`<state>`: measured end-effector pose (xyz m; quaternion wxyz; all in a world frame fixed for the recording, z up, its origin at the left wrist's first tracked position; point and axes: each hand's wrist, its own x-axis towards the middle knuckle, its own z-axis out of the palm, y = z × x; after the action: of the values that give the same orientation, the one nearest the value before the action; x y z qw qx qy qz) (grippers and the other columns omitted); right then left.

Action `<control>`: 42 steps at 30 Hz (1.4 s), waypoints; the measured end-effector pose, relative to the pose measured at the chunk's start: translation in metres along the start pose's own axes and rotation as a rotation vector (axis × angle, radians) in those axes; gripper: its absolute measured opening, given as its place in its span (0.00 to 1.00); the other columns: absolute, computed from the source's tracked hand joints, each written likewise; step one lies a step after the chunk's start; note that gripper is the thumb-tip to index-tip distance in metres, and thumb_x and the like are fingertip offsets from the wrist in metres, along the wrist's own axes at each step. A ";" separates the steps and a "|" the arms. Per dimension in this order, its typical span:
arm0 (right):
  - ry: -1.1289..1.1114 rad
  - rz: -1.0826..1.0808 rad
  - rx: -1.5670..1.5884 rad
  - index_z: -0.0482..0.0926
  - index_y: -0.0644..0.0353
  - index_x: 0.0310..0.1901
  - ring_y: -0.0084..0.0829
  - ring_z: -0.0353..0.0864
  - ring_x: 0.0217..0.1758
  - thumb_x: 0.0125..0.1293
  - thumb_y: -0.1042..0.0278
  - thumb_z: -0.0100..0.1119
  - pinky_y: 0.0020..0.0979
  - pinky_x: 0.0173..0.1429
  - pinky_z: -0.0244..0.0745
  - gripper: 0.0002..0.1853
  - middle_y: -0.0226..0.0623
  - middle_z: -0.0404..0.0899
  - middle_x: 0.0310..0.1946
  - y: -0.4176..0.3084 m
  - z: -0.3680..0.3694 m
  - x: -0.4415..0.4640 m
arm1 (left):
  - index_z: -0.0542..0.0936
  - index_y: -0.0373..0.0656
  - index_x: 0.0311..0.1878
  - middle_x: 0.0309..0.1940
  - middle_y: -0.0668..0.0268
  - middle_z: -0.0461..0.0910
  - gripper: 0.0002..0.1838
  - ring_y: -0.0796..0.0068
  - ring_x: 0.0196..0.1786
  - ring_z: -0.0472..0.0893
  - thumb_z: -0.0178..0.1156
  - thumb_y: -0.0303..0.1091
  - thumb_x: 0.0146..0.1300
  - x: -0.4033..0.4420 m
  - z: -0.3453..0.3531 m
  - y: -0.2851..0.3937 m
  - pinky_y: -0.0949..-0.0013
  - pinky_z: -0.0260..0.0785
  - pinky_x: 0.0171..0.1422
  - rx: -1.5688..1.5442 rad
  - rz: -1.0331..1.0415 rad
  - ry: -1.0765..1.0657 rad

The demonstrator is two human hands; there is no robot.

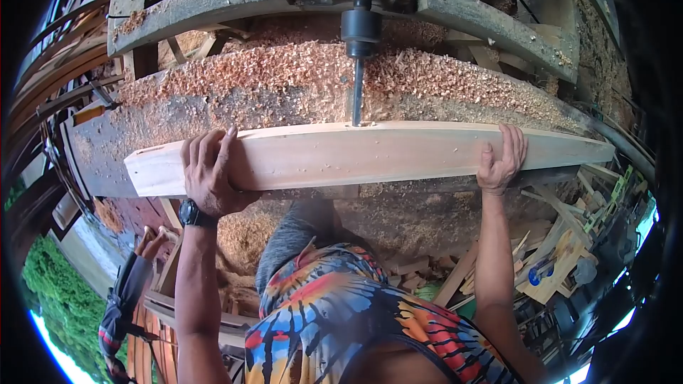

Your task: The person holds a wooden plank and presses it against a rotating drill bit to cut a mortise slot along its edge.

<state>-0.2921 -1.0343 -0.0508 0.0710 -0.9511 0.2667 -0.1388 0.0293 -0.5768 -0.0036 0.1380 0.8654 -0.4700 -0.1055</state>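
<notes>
A long pale wooden plank (356, 158) lies across the machine table, its broad face toward me. Near its left end, my left hand (208, 174) grips it, fingers hooked over the top edge and a dark watch on the wrist. Toward the right end, my right hand (502, 160) has its fingers over the same edge and its thumb on the face. Between the hands, a drill bit (358, 92) in a black chuck (361, 30) comes down to the plank's upper edge. Its tip meets a slot there; how deep it sits is hidden.
Wood shavings (284, 67) are heaped along the table (107, 146) behind the plank. A curved wooden rail (206, 7) runs behind the chuck. Wood offcuts (562, 263) are piled at lower right. Another person (122, 313) is at lower left, beside stacked boards.
</notes>
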 end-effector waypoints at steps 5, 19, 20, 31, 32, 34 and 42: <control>0.008 0.003 0.006 0.82 0.63 0.61 0.53 0.76 0.70 0.71 0.37 0.55 0.57 0.81 0.56 0.34 0.49 0.82 0.60 0.003 0.002 0.001 | 0.73 0.42 0.75 0.63 0.51 0.77 0.65 0.45 0.63 0.77 0.87 0.55 0.26 0.005 0.000 -0.002 0.40 0.63 0.71 0.004 0.009 -0.001; 0.056 -0.026 -0.029 0.82 0.65 0.60 0.55 0.78 0.68 0.71 0.46 0.58 0.53 0.77 0.62 0.29 0.52 0.82 0.59 0.004 0.004 0.020 | 0.72 0.43 0.77 0.62 0.51 0.78 0.68 0.45 0.61 0.76 0.87 0.57 0.25 0.032 -0.001 -0.007 0.41 0.64 0.70 0.042 0.055 0.035; 0.052 -0.026 -0.020 0.82 0.65 0.60 0.55 0.78 0.68 0.70 0.47 0.59 0.53 0.77 0.62 0.29 0.52 0.82 0.59 0.006 0.004 0.025 | 0.71 0.43 0.77 0.61 0.52 0.78 0.69 0.46 0.61 0.77 0.87 0.58 0.25 0.037 0.000 -0.009 0.41 0.64 0.70 0.049 0.072 0.049; 0.035 0.043 -0.010 0.82 0.59 0.62 0.49 0.76 0.71 0.71 0.37 0.56 0.56 0.80 0.55 0.32 0.45 0.82 0.62 0.016 0.014 0.042 | 0.72 0.45 0.76 0.63 0.53 0.76 0.66 0.47 0.64 0.75 0.87 0.59 0.27 0.073 -0.009 -0.020 0.41 0.62 0.72 0.018 0.065 -0.034; 0.033 0.055 -0.012 0.82 0.58 0.62 0.49 0.76 0.72 0.71 0.37 0.56 0.56 0.80 0.54 0.32 0.45 0.82 0.62 0.015 0.014 0.041 | 0.71 0.45 0.76 0.63 0.53 0.76 0.66 0.47 0.63 0.75 0.87 0.58 0.28 0.072 -0.008 -0.021 0.41 0.62 0.71 0.021 0.063 -0.033; 0.027 0.065 -0.007 0.82 0.58 0.62 0.49 0.75 0.72 0.71 0.37 0.56 0.56 0.81 0.53 0.32 0.44 0.82 0.62 0.016 0.013 0.040 | 0.70 0.47 0.77 0.62 0.54 0.77 0.66 0.47 0.62 0.76 0.87 0.57 0.29 0.073 -0.009 -0.017 0.40 0.63 0.70 0.030 0.048 -0.024; 0.029 0.078 0.027 0.81 0.59 0.63 0.50 0.73 0.74 0.72 0.38 0.55 0.57 0.82 0.51 0.32 0.45 0.81 0.63 0.011 0.012 0.027 | 0.73 0.48 0.75 0.62 0.54 0.77 0.63 0.47 0.62 0.76 0.87 0.55 0.29 0.052 -0.006 -0.011 0.40 0.64 0.71 -0.021 0.023 0.005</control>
<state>-0.2715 -1.0576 -0.0582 0.0854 -0.9368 0.3027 -0.1535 0.0673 -0.6138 -0.0044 0.1493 0.8587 -0.4785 -0.1067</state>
